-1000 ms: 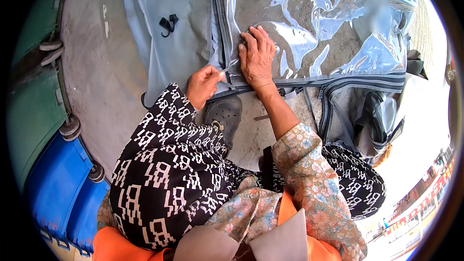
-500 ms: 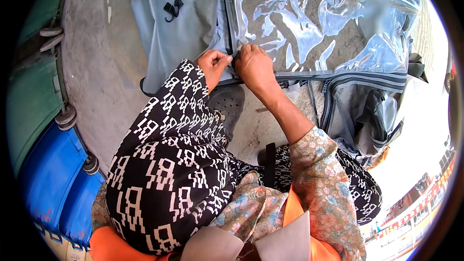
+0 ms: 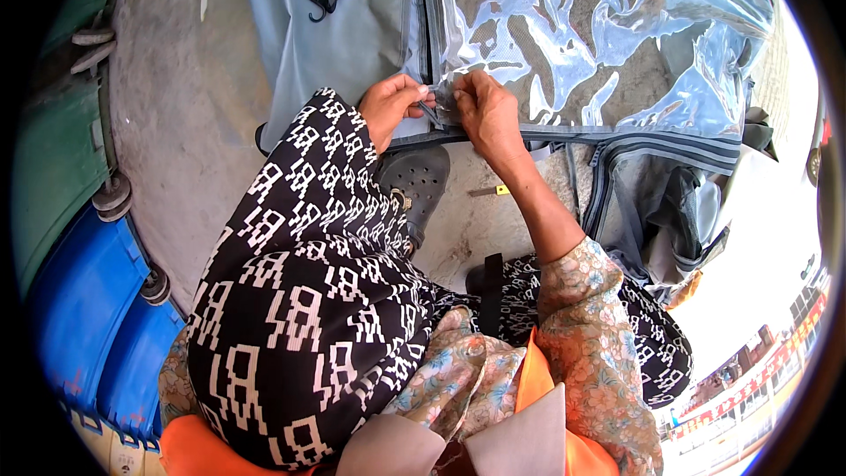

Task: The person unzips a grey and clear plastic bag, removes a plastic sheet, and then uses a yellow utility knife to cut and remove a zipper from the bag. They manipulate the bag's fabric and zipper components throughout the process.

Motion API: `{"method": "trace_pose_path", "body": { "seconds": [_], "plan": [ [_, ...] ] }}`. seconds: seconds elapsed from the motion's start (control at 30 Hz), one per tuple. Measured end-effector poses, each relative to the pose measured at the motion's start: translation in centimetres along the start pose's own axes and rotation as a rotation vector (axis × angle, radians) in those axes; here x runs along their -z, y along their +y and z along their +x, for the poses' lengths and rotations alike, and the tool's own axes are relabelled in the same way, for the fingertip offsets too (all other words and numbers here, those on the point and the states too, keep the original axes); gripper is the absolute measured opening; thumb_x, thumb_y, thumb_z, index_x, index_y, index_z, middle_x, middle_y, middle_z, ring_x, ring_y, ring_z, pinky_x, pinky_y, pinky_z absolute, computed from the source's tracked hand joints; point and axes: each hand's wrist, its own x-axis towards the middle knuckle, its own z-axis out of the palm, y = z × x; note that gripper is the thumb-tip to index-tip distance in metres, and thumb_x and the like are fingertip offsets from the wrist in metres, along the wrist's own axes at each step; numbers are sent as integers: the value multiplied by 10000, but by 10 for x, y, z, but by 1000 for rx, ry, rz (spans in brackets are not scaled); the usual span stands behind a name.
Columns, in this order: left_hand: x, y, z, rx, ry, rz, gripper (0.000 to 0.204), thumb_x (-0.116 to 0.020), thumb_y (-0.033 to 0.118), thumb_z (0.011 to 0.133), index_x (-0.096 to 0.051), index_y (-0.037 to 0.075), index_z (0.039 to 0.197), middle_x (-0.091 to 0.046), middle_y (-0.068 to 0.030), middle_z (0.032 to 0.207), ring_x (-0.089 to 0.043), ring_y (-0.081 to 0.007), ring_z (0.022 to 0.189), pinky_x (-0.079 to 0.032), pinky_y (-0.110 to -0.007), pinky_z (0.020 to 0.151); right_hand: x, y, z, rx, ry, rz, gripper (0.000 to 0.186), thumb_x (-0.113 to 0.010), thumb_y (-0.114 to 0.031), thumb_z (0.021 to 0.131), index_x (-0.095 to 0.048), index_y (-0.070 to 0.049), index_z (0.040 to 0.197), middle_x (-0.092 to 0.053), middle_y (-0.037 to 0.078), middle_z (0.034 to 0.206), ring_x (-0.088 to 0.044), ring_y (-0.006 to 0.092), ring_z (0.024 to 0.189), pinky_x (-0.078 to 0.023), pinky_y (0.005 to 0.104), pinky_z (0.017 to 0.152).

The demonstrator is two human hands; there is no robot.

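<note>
My left hand [image 3: 394, 108] pinches the edge of the grey fabric sheet [image 3: 352, 53] by a dark seam strip [image 3: 429, 26]. Close on its right, my right hand [image 3: 490, 115] is closed, thumb against fingers, on the near corner of a clear plastic sheet [image 3: 564, 62]. The two hands are slightly apart, with a bit of clear plastic and a grey strip between them. Striped grey-and-black edging [image 3: 661, 143] runs along the plastic's near side. Two black plastic hooks [image 3: 324, 0] lie on the grey sheet.
A dark clog [image 3: 419, 185] on my foot sits just below the hands. Beside my right forearm lies a thin tool with a yellow part [image 3: 502, 189]. Crumpled grey-black material [image 3: 687, 211] lies at right. Blue bins [image 3: 88, 300] and green bins [image 3: 62, 176] line the left.
My hands have moved apart slightly, the right one shifting right. Clear plastic now shows between them. The tool's yellow part has come into sight beside my right forearm.
</note>
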Motion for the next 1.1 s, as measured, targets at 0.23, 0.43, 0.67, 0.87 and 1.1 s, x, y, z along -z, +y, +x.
{"method": "trace_pose_path", "body": {
  "seconds": [0.23,0.43,0.67,0.87,1.1],
  "plan": [
    [5,0,1,-9,-61,-89,113,-576,184,970,-609,76,968,-668,-56,1003,-592,-122,952,-441,-275,824,8,-18,-8,-32,-82,-28,106,-661,-52,809,-620,9,886,-620,200,873,-620,398,787,-514,453,717],
    [-15,-11,-4,-90,41,-176,99,-619,153,948,-612,54,960,-669,-51,976,-601,-118,939,-473,-281,822,1,2,-10,-17,-119,-195,111,-665,-94,810,-613,3,819,-620,191,827,-617,393,804,-504,476,720],
    [-21,5,-11,-189,195,684,173,-726,136,826,-671,-14,892,-689,-56,773,-633,-84,676,-500,-235,585,31,-7,3,-156,-293,122,151,-666,-124,821,-628,22,819,-604,105,700,-585,233,696,-467,365,651],
    [-28,19,-14,72,17,319,165,-733,142,851,-654,-3,837,-666,-27,776,-600,-68,642,-475,-196,535,49,2,10,-283,-460,314,148,-670,-133,848,-641,12,843,-576,20,697,-509,111,665,-428,276,619],
    [-34,11,-8,69,1,329,172,-735,145,854,-626,13,867,-624,-2,739,-576,-57,635,-463,-193,525,47,3,6,-242,-447,305,158,-673,-144,873,-639,7,840,-601,23,724,-534,114,673,-452,284,632]
  ]
}}
